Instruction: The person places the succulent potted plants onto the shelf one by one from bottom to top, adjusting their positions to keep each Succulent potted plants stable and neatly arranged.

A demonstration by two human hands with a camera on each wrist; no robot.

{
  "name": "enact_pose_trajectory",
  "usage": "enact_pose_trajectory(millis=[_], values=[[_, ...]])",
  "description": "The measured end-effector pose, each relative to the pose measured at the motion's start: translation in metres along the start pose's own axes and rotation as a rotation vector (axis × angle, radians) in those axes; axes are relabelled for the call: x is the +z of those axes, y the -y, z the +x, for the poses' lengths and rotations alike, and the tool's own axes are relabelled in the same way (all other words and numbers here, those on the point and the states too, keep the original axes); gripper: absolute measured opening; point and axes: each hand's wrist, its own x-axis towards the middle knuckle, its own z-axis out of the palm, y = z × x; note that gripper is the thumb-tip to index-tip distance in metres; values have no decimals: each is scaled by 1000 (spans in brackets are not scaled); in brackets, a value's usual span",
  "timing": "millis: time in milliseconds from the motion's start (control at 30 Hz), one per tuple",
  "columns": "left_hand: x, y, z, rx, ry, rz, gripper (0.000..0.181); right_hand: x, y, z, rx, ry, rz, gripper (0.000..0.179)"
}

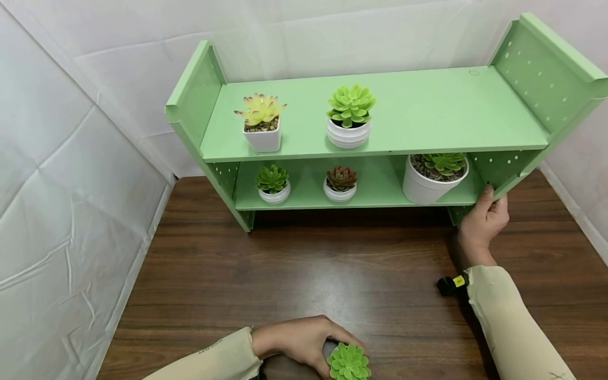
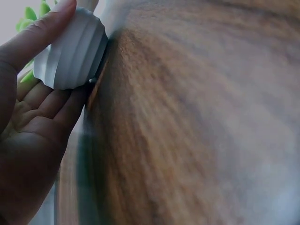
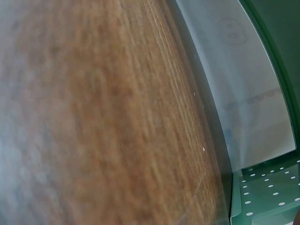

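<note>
My left hand (image 1: 309, 338) holds a small potted succulent (image 1: 349, 363) with bright green leaves, close to the front of the table. Its ribbed white pot (image 2: 70, 51) sits between thumb and fingers in the left wrist view, the base right by the wood. At the right, my right hand (image 1: 484, 221) grips the lower front edge of the side panel of a green shelf (image 1: 456, 111), thumb up. On the upper tier stand a yellow succulent (image 1: 261, 124) in a square pot and a green succulent (image 1: 350, 116) in a round one.
The lower tier bears a small green succulent (image 1: 273, 183), a reddish succulent (image 1: 340, 183) and a larger white pot (image 1: 434, 177) near the right hand. Wrist gear (image 1: 448, 285) shows at the right cuff. White sheeting (image 1: 71, 211) walls the brown wooden table (image 1: 285, 264).
</note>
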Motion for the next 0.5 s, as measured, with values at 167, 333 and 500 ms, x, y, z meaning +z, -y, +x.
enact_pose_trajectory(millis=[167, 333, 500], values=[[-2, -3, 1, 3, -33, 46, 67, 0, 0, 0, 4, 1, -3, 26], [-6, -8, 3, -6, -67, 40, 66, 0, 0, 0, 5, 1, -6, 26], [-14, -16, 8, 16, -124, 68, 69, 0, 0, 0, -2, -1, -10, 26]])
